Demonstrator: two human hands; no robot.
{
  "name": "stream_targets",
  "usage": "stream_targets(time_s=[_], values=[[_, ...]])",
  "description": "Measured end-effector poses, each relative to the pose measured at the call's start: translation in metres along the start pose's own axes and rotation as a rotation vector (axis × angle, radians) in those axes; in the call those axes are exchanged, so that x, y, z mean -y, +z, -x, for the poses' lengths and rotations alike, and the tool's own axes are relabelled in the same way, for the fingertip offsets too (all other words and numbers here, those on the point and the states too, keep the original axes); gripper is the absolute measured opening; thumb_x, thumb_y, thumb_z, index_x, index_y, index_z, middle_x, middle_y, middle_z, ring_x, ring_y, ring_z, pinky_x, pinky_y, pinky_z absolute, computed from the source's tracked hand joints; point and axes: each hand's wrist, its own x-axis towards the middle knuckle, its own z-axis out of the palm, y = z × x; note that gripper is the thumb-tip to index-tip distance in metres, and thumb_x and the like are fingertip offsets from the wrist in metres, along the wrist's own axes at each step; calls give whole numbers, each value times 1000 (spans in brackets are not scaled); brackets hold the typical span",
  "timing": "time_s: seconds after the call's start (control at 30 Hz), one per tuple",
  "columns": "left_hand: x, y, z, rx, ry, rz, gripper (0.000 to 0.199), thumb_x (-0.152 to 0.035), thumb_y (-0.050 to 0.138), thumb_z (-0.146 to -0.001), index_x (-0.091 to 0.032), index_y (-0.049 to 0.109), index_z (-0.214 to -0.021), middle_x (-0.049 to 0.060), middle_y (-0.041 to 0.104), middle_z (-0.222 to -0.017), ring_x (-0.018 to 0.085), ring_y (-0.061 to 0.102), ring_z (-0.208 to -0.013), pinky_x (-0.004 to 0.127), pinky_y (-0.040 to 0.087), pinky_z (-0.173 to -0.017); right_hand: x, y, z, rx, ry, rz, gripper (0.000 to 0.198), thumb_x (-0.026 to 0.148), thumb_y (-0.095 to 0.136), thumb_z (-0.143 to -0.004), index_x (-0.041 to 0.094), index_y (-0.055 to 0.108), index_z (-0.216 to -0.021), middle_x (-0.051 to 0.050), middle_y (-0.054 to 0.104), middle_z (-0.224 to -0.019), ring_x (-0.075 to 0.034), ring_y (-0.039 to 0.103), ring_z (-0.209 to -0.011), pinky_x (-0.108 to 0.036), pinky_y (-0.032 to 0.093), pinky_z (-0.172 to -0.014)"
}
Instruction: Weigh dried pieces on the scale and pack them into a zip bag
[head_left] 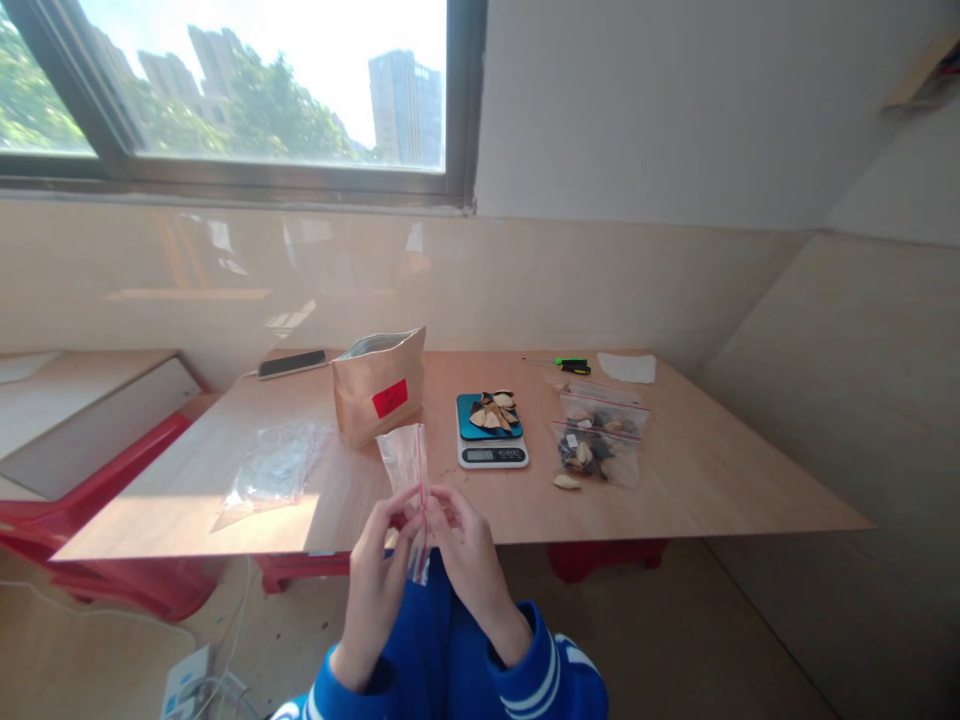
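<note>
Left hand (pixel 381 545) and right hand (pixel 466 548), each grip clamped on a clear bag (pixel 405 462); brown pouch (pixel 367 388) at eleven o'clock

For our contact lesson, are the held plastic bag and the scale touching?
Apart: the head view shows a strip of tabletop between the held plastic bag and the scale.

Bright daylight pours through the upper-left window (pixel 255 110), its sky (pixel 322 40) washed out to white, leaving glare on the glossy lower wall (pixel 450 275) and a sunlit patch (pixel 277 525) on the table (pixel 517 510), while the lower right dims and the edges look stretched and soft.
</note>
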Motion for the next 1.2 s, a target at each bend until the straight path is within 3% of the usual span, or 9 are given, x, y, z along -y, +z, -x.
stream_targets(time_s=[0.1, 0.2, 0.27, 0.43, 0.6, 0.73, 0.9, 1.0, 1.2], values=[[-2, 14, -3, -13, 70, 30, 30, -34, 49, -89, -23, 62, -114, 6, 67, -102, 19, 64, -95, 31, 52, -82, -5, -14, -3, -88, 41, -16, 38, 51, 50, -89, 17, 65, -96, -7, 72, -83, -18, 67, -69, -28, 54, -63], [-4, 12, -11, -193, 75, -43, 29, -34, 45, -91, -23, 64, -109, 6, 66, -97, 19, 63, -91, 31, 52, -81, -17, -35, -5, -245, 62, 19, 42, 55, 52, -85, 15, 63, -87, -6, 69, -71, -15, 60, -54, -27, 50, -54], [-6, 7, -18, -282, 62, -98, 30, -33, 43, -92, -24, 64, -110, 5, 64, -96, 18, 62, -90, 30, 51, -80, -22, -49, -8, -258, 59, 30, 43, 56, 53, -84, 15, 63, -84, -6, 67, -65, -15, 59, -53, -26, 48, -52], [-14, 3, -29, -275, 95, -145, 25, -36, 49, -89, -21, 67, -97, 4, 59, -86, 17, 59, -80, 28, 49, -71, -28, -79, -42, -3, -48, 187, 42, 52, 42, -91, 19, 64, -106, -9, 70, -100, -19, 65, -86, -31, 51, -74], [-19, 9, -33, -360, 140, -278, 24, -40, 53, -86, -21, 67, -91, 3, 55, -81, 17, 58, -75, 30, 48, -70, -49, -96, -120, -309, -174, 754, 43, 43, 52, -87, 15, 58, -120, -17, 57, -118, -31, 50, -113, -47, 38, -97], [-17, 12, -42, -409, 227, -378, 18, -37, 55, -86, -21, 64, -83, 8, 58, -99, 23, 58, -97, 40, 47, -85, -66, -94, -156, -236, -92, 1085, 47, 37, 58, -85, 16, 55, -126, -20, 47, -129, -35, 46, -113, -49, 37, -95], [-10, 19, -57, -299, 312, -291, 11, -28, 45, -91, -22, 50, -84, 12, 58, -124, 25, 41, -133, 48, 35, -106, -80, -96, -156, -234, -106, 1140, 40, 38, 54, -87, 18, 58, -122, -17, 43, -135, -34, 44, -114, -46, 37, -94], [-7, 28, -64, -219, 233, -189, 10, -28, 40, -92, -23, 46, -87, 13, 55, -134, 23, 35, -138, 45, 36, -107, -86, -100, -156, -230, -163, 1053, 32, 33, 53, -87, 15, 62, -112, -16, 50, -126, -31, 47, -109, -43, 38, -95], [-8, 45, -78, -209, -102, -27, 12, -35, 35, -94, -25, 36, -86, 20, 54, -135, 28, 55, -122, 43, 48, -90, -90, -106, -164, -228, -173, 959, 22, 25, 57, -82, 11, 64, -97, -16, 61, -108, -27, 52, -103, -38, 39, -92]])
